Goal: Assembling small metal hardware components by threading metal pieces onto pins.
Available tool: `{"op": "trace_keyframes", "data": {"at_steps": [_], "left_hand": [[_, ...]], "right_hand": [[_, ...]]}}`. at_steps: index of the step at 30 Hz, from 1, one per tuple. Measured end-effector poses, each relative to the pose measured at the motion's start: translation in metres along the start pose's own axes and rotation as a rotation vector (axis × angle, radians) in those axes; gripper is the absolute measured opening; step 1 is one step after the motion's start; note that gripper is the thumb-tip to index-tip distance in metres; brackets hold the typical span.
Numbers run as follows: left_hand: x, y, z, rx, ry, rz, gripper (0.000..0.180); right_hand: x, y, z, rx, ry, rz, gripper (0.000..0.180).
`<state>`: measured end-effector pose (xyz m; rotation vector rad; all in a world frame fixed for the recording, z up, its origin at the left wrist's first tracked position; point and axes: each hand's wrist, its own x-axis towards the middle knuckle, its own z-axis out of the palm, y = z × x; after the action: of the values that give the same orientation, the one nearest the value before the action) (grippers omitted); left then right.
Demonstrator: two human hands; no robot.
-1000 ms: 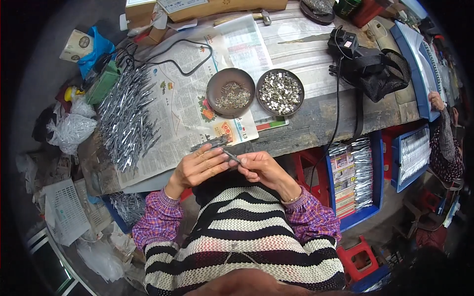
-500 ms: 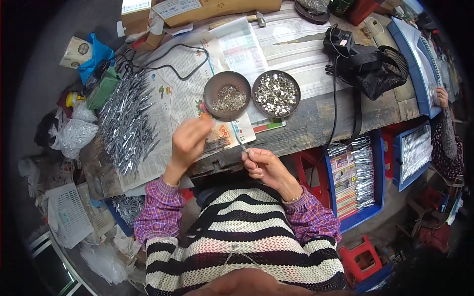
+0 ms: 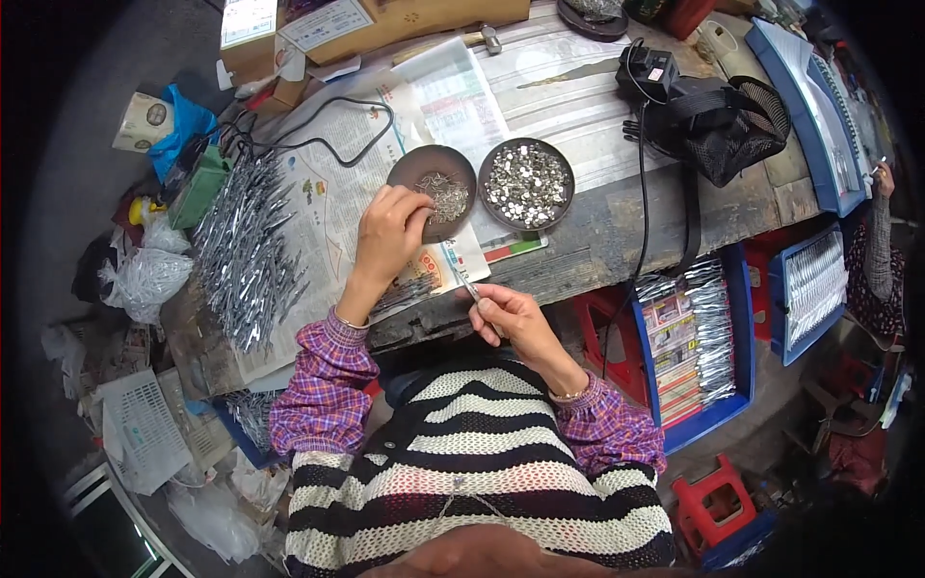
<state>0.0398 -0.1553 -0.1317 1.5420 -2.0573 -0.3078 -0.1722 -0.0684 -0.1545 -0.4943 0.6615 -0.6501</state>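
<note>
left hand (image 3: 390,229): reaching far over the newspaper, fingertips bunched together at the near-left rim of the brown bowl (image 3: 433,179), right at the small metal bits (image 3: 447,196) inside; can't tell if anything is actually pinched

right hand (image 3: 509,316): near the table edge, thumb and forefinger clamped on a thin metal piece (image 3: 471,290)

metal piece: pokes out up and left from the right fingertips, tip over the near edge of the newspaper (image 3: 332,207), well apart from the left hand

second bowl (image 3: 527,183): just right of the brown one, touching or nearly so, full of shiny little parts

pile of silver strips (image 3: 244,252): far left on the table, spread in a long heap

smaller bunch of strips (image 3: 405,292): on the paper just near of the left wrist

black bag (image 3: 725,123): far right on the table, cable running down past it

blue trays (image 3: 696,339): right of the table, lower down, stacked with more silver strips
</note>
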Motion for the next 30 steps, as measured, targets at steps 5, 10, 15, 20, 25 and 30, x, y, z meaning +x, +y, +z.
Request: {"op": "trace_keyframes", "data": {"at_steps": [5,10,15,20,25,30], "left_hand": [[-0.003,-0.002,-0.002,-0.093,0.023,-0.051,0.010],[0.002,0.011,0.001,-0.072,0.031,-0.017,0.014],[0.001,0.005,0.005,-0.013,0.031,0.013,0.010],[0.001,0.007,0.003,-0.083,0.071,0.004,0.008],[0.001,0.010,-0.004,-0.213,0.110,-0.049,0.009],[-0.005,0.005,-0.007,-0.352,0.122,-0.149,0.008]], "right_hand": [[0.002,-0.004,-0.001,0.031,-0.016,-0.016,0.028],[0.001,-0.005,0.001,0.025,0.006,-0.025,0.028],[0.002,-0.003,0.000,0.042,0.041,-0.047,0.028],[0.001,-0.004,0.000,0.053,0.038,-0.039,0.028],[0.000,-0.002,-0.001,0.030,0.041,-0.053,0.027],[0.001,-0.001,-0.001,0.016,0.067,-0.066,0.026]]}}
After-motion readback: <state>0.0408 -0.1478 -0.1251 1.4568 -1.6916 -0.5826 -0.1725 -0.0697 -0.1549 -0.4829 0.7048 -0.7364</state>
